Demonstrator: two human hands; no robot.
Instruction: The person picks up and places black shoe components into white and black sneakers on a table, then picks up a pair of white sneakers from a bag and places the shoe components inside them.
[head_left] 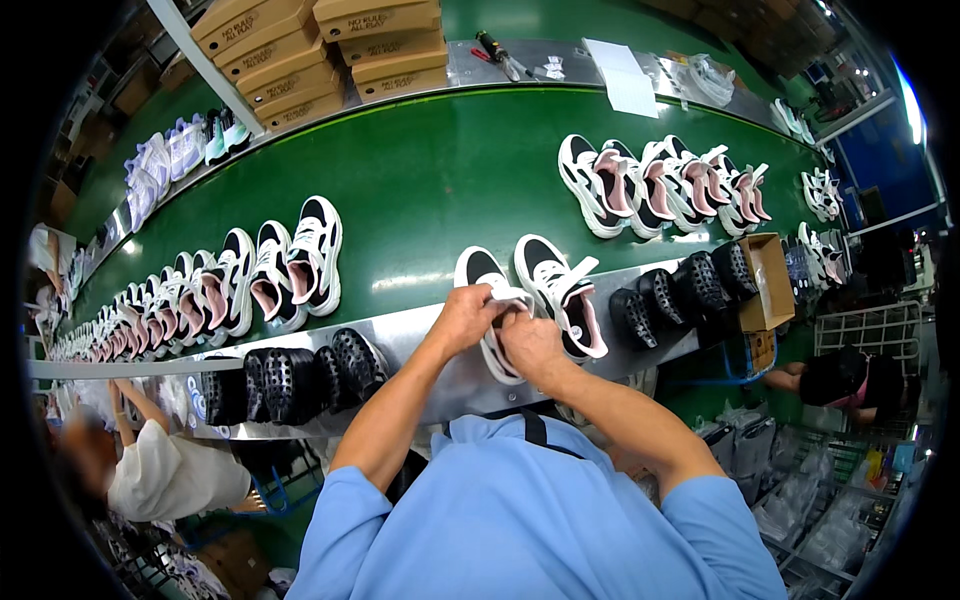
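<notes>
In front of me a black-and-white sneaker (480,264) stands toe away, its heel over the metal edge of the bench. My left hand (466,317) pinches the white tongue or collar at its left side. Against the shoe's opening, my right hand (532,346) is closed with its fingers bent in; whether they hold lace, lining or something small is hidden. Just to the right rests another sneaker (548,282) of the same kind, pink inside, its tongue pulled up; neither hand is on it.
A long row of sneakers (235,280) lines the green belt (430,190) at left; another group (660,185) sits at right. Black perforated shoe-shaped pieces (290,385) lie on the metal ledge. Stacked shoe boxes (390,50) and a screwdriver (495,50) occupy the far side. A co-worker (170,470) is at left.
</notes>
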